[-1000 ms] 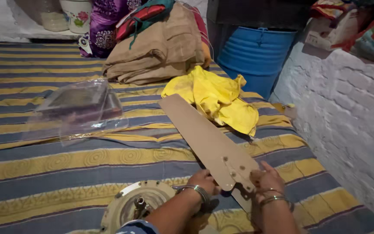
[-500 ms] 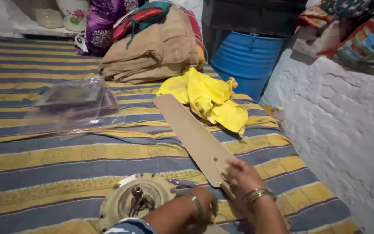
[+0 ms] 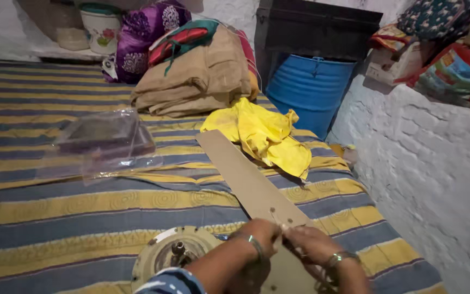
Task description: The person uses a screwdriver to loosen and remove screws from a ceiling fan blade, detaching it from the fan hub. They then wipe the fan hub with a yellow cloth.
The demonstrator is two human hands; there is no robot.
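A long tan fan blade (image 3: 240, 171) lies on the striped cloth, its far end pointing up-left toward a yellow cloth (image 3: 265, 133). My left hand (image 3: 262, 233) and my right hand (image 3: 311, 242) meet over the blade's near end, where small holes show. Their fingertips pinch something too small to make out. A round cream fan motor (image 3: 172, 253) with a short centre shaft sits just left of my left forearm. Both wrists carry metal bangles.
A clear plastic bag with dark contents (image 3: 104, 141) lies to the left. Folded brown and coloured cloths (image 3: 197, 76) are piled at the back, next to a blue drum (image 3: 308, 92). A white brick ledge (image 3: 425, 163) runs along the right.
The view has tipped slightly upward. My hands have come closer together over the blade's near end, and the blade has shifted little.
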